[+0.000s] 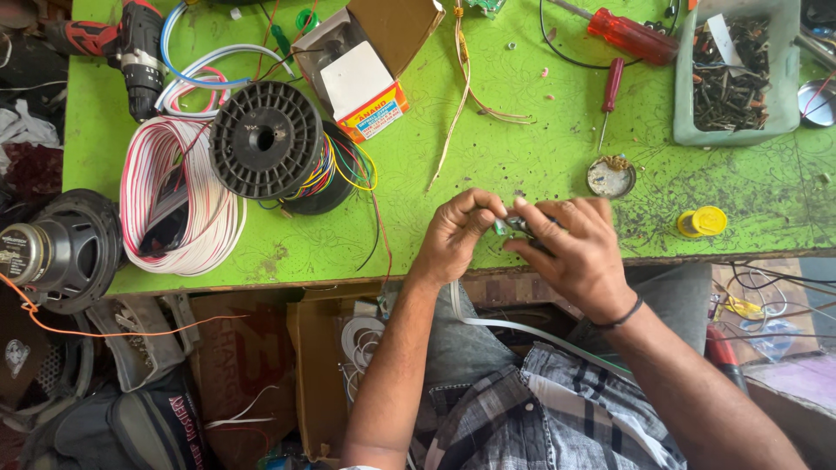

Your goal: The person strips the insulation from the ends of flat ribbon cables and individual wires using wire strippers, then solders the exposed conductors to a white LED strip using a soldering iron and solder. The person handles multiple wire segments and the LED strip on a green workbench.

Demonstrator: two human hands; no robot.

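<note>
My left hand [457,233] and my right hand [575,248] meet at the front edge of the green table [488,165]. Between their fingertips they pinch a small dark component [514,227] with a greenish part; most of it is hidden by the fingers. My right wrist wears a black band. A white flat cable [522,329] hangs from under my hands down across my lap.
A black wire spool [266,139] with coloured wires and a red-white wire coil [178,196] lie left. An open cardboard box [366,65], red screwdrivers [631,36], a tray of metal parts [736,74], a yellow cap [702,222], a round tin [610,177], a drill [131,48] and a speaker [57,252] are around.
</note>
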